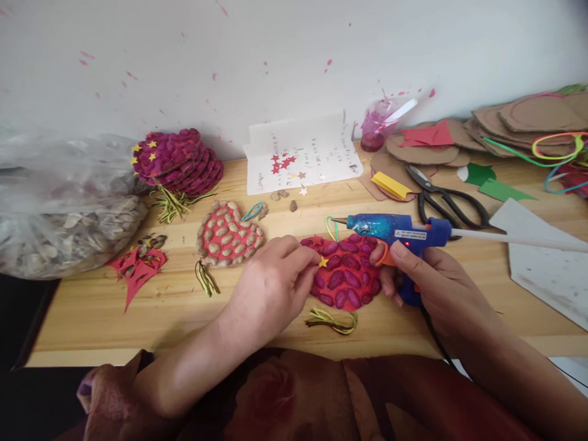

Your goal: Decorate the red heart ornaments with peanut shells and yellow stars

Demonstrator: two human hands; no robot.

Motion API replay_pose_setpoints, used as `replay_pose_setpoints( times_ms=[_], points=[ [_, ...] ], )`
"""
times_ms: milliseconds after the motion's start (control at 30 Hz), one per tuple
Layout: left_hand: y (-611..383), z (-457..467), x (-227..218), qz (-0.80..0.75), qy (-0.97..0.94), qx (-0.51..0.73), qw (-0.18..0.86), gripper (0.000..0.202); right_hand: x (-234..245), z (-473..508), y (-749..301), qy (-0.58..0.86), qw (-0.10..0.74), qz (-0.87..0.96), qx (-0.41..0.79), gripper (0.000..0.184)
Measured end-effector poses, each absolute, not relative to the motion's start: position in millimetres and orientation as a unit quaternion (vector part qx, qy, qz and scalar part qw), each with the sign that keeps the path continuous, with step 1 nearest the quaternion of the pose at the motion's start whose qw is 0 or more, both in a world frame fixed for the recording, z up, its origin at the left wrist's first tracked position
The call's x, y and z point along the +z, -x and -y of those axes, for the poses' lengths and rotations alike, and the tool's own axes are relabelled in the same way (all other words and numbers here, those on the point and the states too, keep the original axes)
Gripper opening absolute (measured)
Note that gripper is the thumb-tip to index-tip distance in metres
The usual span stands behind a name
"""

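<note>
My right hand (pixel 418 275) is closed around a blue hot glue gun (pixel 404 229), its nozzle pointing left and a white glue stick out of its back. Fingers of my left hand (pixel 285 282) pinch a small yellow star (pixel 323 262) at the left part of a red piece (pixel 345 275) covered with purple-painted shells or seeds. A green cord loop (pixel 331 228) shows at its top edge. Below it lies a yellow-green and brown tassel (pixel 333 320). Left of my left hand rests a red heart (pixel 229 236) studded with tan pieces.
Plastic bags of shell-like pieces (pixel 59 233) stand left, near stacked purple pieces (pixel 177 162). Written paper (pixel 303 156) carries small stars. At right are black scissors (pixel 452 202), cardboard shapes (pixel 542 116), a stained cup (pixel 374 131) and white card (pixel 542 263). Red scraps (pixel 138 269) lie left.
</note>
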State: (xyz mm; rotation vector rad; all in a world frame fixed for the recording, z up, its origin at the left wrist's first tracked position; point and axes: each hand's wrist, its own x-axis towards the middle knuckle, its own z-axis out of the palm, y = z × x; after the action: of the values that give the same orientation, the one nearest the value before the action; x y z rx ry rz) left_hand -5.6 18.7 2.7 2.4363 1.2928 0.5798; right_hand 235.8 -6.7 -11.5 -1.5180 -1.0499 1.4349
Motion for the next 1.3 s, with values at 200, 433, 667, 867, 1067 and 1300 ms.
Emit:
replay_pose_setpoints(
  times_ms=[200, 433, 667, 867, 1067, 1300],
  points=[
    [19.6, -10.5, -6.9, -0.37, -0.911, 0.182, 0.017, 0.027, -10.9, 6.3, -235.8, 0.595, 0.395, 0.415, 0.564, 0.04],
    [19.5, -8.8, -7.5, -0.336, -0.934, 0.12, -0.027, 0.032, -12.0, 5.8, -234.3, 0.599, 0.399, 0.412, 0.559, 0.041],
    [18.7, -8.2, -8.9, -0.337, -0.934, 0.111, -0.032, 0.033, -10.1, 7.0, -234.9, 0.607, 0.393, 0.41, 0.556, 0.042],
    [15.4, -4.2, -10.8, -0.336, -0.937, 0.081, -0.052, 0.036, -8.6, 6.0, -232.2, 0.605, 0.398, 0.405, 0.558, 0.041],
    [7.6, 5.2, -7.0, -0.346, -0.933, 0.029, -0.091, 0.041, -9.5, 6.2, -233.6, 0.6, 0.399, 0.413, 0.557, 0.041],
    [4.0, 9.2, -4.3, -0.359, -0.928, 0.025, -0.096, 0.042, -12.8, 7.2, -235.4, 0.605, 0.399, 0.409, 0.555, 0.04]
  ],
)
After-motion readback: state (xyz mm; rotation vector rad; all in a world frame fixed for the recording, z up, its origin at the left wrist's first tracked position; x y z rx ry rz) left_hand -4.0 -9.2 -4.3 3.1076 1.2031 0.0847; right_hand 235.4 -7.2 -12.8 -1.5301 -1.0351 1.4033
